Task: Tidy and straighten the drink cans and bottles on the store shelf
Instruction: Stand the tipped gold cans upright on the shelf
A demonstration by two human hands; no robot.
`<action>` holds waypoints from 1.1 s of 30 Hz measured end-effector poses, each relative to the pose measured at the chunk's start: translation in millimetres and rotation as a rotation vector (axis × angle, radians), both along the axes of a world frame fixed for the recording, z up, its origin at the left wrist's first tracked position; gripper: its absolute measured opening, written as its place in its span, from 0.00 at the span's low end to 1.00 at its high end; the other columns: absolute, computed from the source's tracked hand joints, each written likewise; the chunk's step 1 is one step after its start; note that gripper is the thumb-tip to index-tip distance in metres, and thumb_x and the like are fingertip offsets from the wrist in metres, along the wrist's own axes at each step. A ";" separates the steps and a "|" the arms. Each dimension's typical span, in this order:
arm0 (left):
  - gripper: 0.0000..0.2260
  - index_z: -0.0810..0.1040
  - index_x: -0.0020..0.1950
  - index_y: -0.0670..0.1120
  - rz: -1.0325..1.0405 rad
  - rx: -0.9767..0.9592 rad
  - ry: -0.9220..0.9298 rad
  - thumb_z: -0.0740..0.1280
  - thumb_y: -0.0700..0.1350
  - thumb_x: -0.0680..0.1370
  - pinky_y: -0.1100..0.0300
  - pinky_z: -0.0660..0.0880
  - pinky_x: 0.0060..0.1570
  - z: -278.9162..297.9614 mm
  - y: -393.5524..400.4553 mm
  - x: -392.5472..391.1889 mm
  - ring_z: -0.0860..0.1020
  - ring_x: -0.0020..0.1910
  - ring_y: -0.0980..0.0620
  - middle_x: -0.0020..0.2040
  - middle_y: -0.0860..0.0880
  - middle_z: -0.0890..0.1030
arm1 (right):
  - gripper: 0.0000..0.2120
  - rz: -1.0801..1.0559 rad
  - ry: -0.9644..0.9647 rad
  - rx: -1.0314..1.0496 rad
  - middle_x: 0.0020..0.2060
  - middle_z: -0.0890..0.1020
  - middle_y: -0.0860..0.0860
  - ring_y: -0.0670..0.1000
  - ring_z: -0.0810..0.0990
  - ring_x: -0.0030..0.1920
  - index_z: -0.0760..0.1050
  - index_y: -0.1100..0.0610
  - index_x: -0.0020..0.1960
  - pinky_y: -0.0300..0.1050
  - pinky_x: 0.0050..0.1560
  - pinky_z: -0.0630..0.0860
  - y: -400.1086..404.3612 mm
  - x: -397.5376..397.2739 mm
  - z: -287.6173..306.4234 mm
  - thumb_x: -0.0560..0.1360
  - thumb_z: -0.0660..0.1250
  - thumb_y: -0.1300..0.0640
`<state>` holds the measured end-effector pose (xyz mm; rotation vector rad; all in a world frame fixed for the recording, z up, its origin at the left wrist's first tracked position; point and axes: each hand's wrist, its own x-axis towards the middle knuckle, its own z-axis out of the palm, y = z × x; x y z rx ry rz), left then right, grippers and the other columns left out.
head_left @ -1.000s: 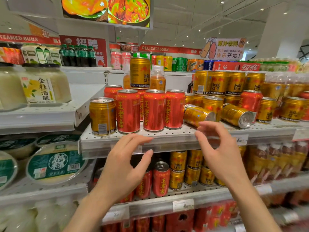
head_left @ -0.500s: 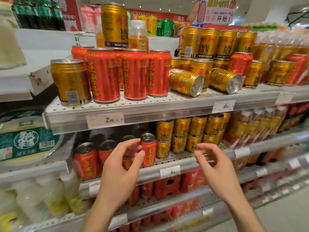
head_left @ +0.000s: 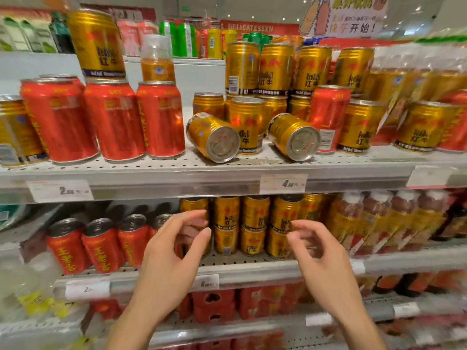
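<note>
In the head view, the white perforated metal upper shelf (head_left: 177, 170) carries upright red drink cans (head_left: 111, 120) at the left and upright gold Red Bull cans (head_left: 275, 69) stacked in two tiers at the right. Two gold cans lie toppled at the shelf's front: the left fallen gold can (head_left: 214, 137) and the right fallen gold can (head_left: 294, 136), each with its long axis running front to back and its silver end facing outward. A gold can (head_left: 97, 44) and a clear bottle of orange drink (head_left: 157, 59) stand on top of the red cans. The lower shelf (head_left: 252, 271) holds upright red cans, gold cans and bottles.

The left hand (head_left: 169, 263) and right hand (head_left: 326, 266) hover before the lower shelf, fingers loosely curled, holding nothing. Compared with half a second ago, the shelves loom closer and the hands sit farther apart.
</note>
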<state>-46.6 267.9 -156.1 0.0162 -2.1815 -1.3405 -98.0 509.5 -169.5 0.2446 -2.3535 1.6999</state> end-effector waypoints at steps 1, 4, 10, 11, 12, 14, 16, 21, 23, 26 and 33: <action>0.12 0.80 0.58 0.58 0.016 -0.001 0.004 0.71 0.43 0.78 0.72 0.75 0.49 2.5 8.0 -3.2 0.81 0.51 0.58 0.50 0.62 0.83 | 0.08 0.020 0.002 0.001 0.46 0.83 0.45 0.41 0.81 0.47 0.79 0.46 0.58 0.29 0.46 0.75 7.2 -5.9 2.3 0.79 0.69 0.53; 0.12 0.80 0.59 0.57 0.043 -0.013 0.011 0.71 0.44 0.78 0.70 0.76 0.50 8.1 25.6 -9.8 0.81 0.52 0.58 0.50 0.61 0.83 | 0.08 0.058 0.016 0.005 0.47 0.83 0.47 0.42 0.80 0.47 0.78 0.48 0.59 0.30 0.46 0.76 22.4 -20.6 9.3 0.80 0.69 0.54; 0.12 0.81 0.59 0.55 0.055 -0.038 0.064 0.71 0.43 0.78 0.69 0.76 0.50 19.9 36.3 -14.4 0.81 0.51 0.56 0.50 0.58 0.84 | 0.08 0.067 0.060 0.032 0.46 0.83 0.45 0.41 0.80 0.47 0.79 0.48 0.58 0.29 0.46 0.76 32.2 -30.0 15.5 0.79 0.69 0.55; 0.12 0.81 0.59 0.55 0.049 -0.044 0.072 0.71 0.43 0.78 0.70 0.75 0.49 22.1 35.1 -14.9 0.81 0.51 0.56 0.50 0.58 0.84 | 0.08 0.055 0.072 0.039 0.46 0.83 0.45 0.41 0.80 0.47 0.79 0.48 0.58 0.29 0.46 0.76 31.6 -30.0 16.5 0.79 0.69 0.55; 0.12 0.81 0.59 0.55 0.042 -0.050 0.082 0.71 0.42 0.78 0.71 0.75 0.49 24.3 32.9 -15.2 0.81 0.51 0.56 0.49 0.57 0.84 | 0.08 0.040 0.087 0.048 0.46 0.83 0.45 0.41 0.80 0.47 0.79 0.48 0.58 0.29 0.46 0.76 30.6 -29.7 17.8 0.79 0.69 0.55; 0.12 0.81 0.59 0.54 0.032 -0.076 0.110 0.71 0.42 0.78 0.72 0.74 0.49 29.7 25.9 -15.3 0.81 0.50 0.56 0.48 0.57 0.83 | 0.09 0.017 0.114 0.070 0.45 0.83 0.45 0.41 0.80 0.47 0.79 0.48 0.58 0.29 0.46 0.76 27.7 -27.8 22.5 0.79 0.69 0.55; 0.11 0.81 0.60 0.55 0.043 -0.135 0.147 0.71 0.44 0.78 0.70 0.74 0.50 37.4 15.9 -14.5 0.82 0.51 0.56 0.48 0.57 0.83 | 0.09 0.008 0.146 0.099 0.45 0.84 0.44 0.41 0.80 0.46 0.79 0.47 0.58 0.29 0.45 0.75 23.4 -25.1 30.9 0.79 0.69 0.55; 0.10 0.81 0.60 0.51 0.058 -0.364 0.283 0.69 0.48 0.79 0.65 0.74 0.55 61.5 -20.9 -16.4 0.81 0.53 0.57 0.51 0.58 0.82 | 0.08 -0.030 0.271 0.168 0.45 0.84 0.42 0.41 0.81 0.47 0.78 0.44 0.57 0.29 0.44 0.75 4.2 -21.7 61.3 0.79 0.69 0.53; 0.12 0.81 0.59 0.49 0.068 -0.487 0.312 0.67 0.50 0.78 0.59 0.74 0.56 69.8 -38.4 -19.1 0.79 0.53 0.56 0.52 0.56 0.81 | 0.09 -0.032 0.316 0.207 0.45 0.84 0.40 0.40 0.81 0.48 0.77 0.42 0.58 0.32 0.46 0.75 -7.5 -22.3 75.6 0.79 0.69 0.51; 0.13 0.82 0.58 0.47 0.086 -0.615 0.315 0.65 0.52 0.78 0.53 0.76 0.54 79.0 -63.3 -26.2 0.78 0.53 0.51 0.52 0.54 0.80 | 0.11 0.000 0.424 0.285 0.46 0.83 0.39 0.38 0.81 0.48 0.77 0.44 0.60 0.34 0.47 0.78 -31.2 -25.3 100.3 0.78 0.68 0.48; 0.13 0.83 0.54 0.52 0.051 -0.724 0.262 0.65 0.56 0.76 0.50 0.75 0.52 79.1 -94.2 -44.5 0.76 0.51 0.53 0.51 0.57 0.79 | 0.22 0.005 0.670 0.519 0.55 0.78 0.46 0.45 0.78 0.54 0.74 0.53 0.66 0.42 0.52 0.80 -93.0 -48.7 128.4 0.76 0.68 0.42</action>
